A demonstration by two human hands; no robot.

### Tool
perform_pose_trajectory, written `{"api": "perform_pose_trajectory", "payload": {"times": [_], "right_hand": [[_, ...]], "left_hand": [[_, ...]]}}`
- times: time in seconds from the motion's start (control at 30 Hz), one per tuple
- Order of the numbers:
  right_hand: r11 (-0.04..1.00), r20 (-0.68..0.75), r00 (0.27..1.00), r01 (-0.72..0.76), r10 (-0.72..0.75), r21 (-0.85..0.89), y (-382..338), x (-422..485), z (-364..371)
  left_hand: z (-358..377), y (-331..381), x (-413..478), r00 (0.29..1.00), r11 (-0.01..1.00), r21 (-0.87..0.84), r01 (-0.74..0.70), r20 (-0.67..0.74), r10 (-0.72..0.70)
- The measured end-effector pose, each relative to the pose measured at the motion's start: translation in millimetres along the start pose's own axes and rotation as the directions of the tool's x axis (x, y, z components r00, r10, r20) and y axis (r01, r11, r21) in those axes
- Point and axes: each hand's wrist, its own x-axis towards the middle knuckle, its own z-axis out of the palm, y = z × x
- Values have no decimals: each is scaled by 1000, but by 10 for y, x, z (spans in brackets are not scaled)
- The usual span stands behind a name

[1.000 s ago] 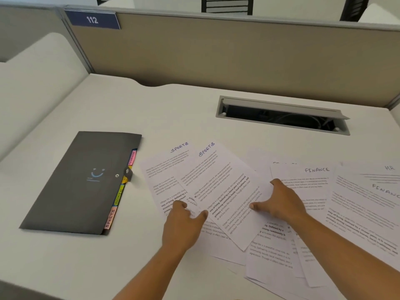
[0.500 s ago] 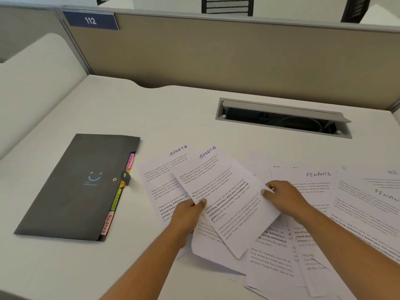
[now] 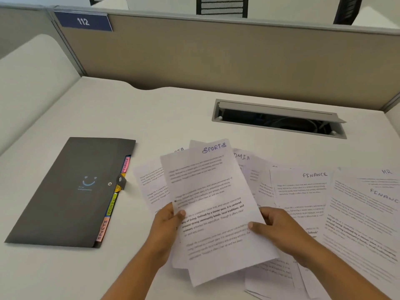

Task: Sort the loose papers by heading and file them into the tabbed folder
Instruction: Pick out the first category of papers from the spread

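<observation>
A sheet headed SPORTS point(image 3: 213, 191) is lifted off the desk, held by both hands. My left hand point(image 3: 167, 221) pinches its left edge, thumb on top. My right hand point(image 3: 275, 226) grips its right edge, thumb on the page. A second SPORTS sheet point(image 3: 151, 180) lies partly hidden under it. An ADMIN sheet point(image 3: 249, 165), a FINANCE sheet point(image 3: 300, 191) and HR and FINANCE sheets point(image 3: 365, 204) lie spread to the right. The dark grey tabbed folder point(image 3: 71, 191) lies closed at the left, coloured tabs along its right edge.
The white desk point(image 3: 129, 113) carries a grey cable slot point(image 3: 279, 118) with its lid raised at the back right. A beige partition point(image 3: 216, 57) with a blue 112 plate point(image 3: 83, 21) bounds the far side. More sheets point(image 3: 270, 276) lie under my right forearm.
Both hands went from pressing on the papers to gripping the top SPORTS sheet, which has risen off the desk and turned more upright, covering most of the second SPORTS sheet.
</observation>
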Motion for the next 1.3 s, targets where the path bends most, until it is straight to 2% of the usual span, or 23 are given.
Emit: {"api": "perform_pose_trajectory", "payload": {"times": [0.27,0.4,0.53,0.63,0.77,0.83,0.93,1.03,1.13,1.3], "right_hand": [[989,-116,990,89,-75,115,-115,-64,212],[977,-210,971,150,-117,151,-137,-75,312],[970,-250,957,191,-149,152,-115,-93,349],[975,-253,954,195,-162,110,-38,-108,340],[984,-303,948,139,-99,115,162,-95,272],[987,-314,948,100,-57,122,278,-66,233],[992,-319,948,45,-5,117,447,-23,210],[995,-340,940,3,32,103,553,47,189],[996,-354,934,-9,40,89,568,89,191],[1000,-370,929,-3,-6,-25,568,106,214]], "left_hand": [[-205,-59,-168,999,977,-208,-36,-16,33],[-220,-8,-271,997,971,-229,-71,-20,68],[-185,-20,-286,992,972,-212,-100,-91,82],[-113,-87,-242,990,991,-98,-94,-112,83],[-33,-200,-122,992,983,151,-106,-52,115],[-65,-234,5,966,915,370,-162,-130,224],[-225,-161,228,856,791,600,-116,-344,387],[-419,10,459,759,714,700,17,-474,446],[-479,191,641,774,611,768,195,-503,385],[-431,334,908,792,516,826,226,-464,396]]}}
